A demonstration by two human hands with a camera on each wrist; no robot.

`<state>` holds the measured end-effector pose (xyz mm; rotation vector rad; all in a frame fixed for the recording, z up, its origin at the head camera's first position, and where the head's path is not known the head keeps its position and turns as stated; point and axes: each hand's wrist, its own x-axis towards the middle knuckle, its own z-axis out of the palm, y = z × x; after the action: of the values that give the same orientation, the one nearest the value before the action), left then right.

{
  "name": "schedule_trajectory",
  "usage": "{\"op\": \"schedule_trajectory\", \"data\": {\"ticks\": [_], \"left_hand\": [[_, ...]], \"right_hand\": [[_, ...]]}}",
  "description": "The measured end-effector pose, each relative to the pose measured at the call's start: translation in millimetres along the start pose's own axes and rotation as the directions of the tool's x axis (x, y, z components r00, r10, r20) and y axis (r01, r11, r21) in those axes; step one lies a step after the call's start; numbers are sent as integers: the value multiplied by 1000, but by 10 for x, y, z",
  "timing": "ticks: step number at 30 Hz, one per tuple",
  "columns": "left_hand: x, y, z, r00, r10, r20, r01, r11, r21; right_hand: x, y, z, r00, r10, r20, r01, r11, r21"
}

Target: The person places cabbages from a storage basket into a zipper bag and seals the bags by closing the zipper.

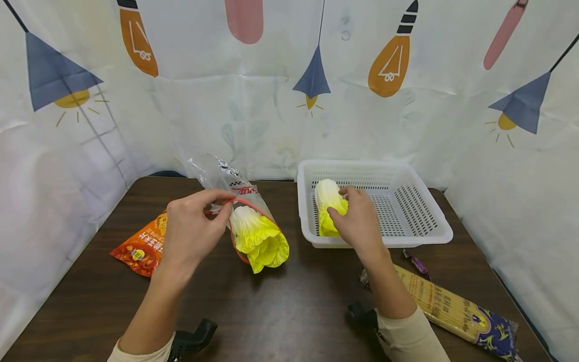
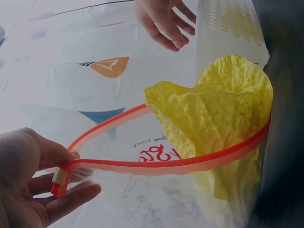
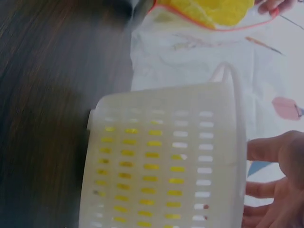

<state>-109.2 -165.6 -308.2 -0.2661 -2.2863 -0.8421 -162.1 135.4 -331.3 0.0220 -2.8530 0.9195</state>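
Observation:
My left hand (image 1: 194, 223) pinches the red zip rim of a clear zip bag (image 1: 210, 173) near its slider end, and the bag's mouth gapes towards me. Inside the bag lies a yellow-and-white napa cabbage (image 1: 262, 244), its leafy end poking out of the opening. My right hand (image 1: 359, 218) is over the near side of a white slotted basket (image 1: 413, 213), thumb and fingers spread apart. Beneath its fingertips a second napa cabbage (image 1: 324, 198) lies against the basket's left end. The left wrist view shows the right hand (image 2: 164, 21) holding nothing.
An orange snack packet (image 1: 143, 246) lies left of the bag, partly behind my left forearm. To the right are a long packet of spaghetti (image 1: 448, 301), partly under my right forearm, and a small purple wrapper (image 1: 417, 264). A printed curtain (image 1: 271, 125) hangs behind the table.

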Motion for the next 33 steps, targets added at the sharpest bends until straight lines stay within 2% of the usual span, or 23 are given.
{"op": "schedule_trajectory", "data": {"ticks": [9, 17, 26, 33], "left_hand": [[-7, 1, -9, 1000, -2, 6, 2, 1000, 7], [-16, -2, -14, 1000, -2, 23, 2, 1000, 15], [-8, 1, 10, 999, 21, 35, -22, 1000, 12], [-18, 2, 5, 999, 29, 28, -29, 1000, 6]], "right_hand": [[76, 79, 37, 994, 85, 68, -77, 991, -113], [106, 115, 174, 985, 122, 123, -99, 979, -176], [177, 103, 263, 963, 194, 188, -152, 964, -217], [259, 30, 254, 945, 194, 262, -119, 953, -278]]}}
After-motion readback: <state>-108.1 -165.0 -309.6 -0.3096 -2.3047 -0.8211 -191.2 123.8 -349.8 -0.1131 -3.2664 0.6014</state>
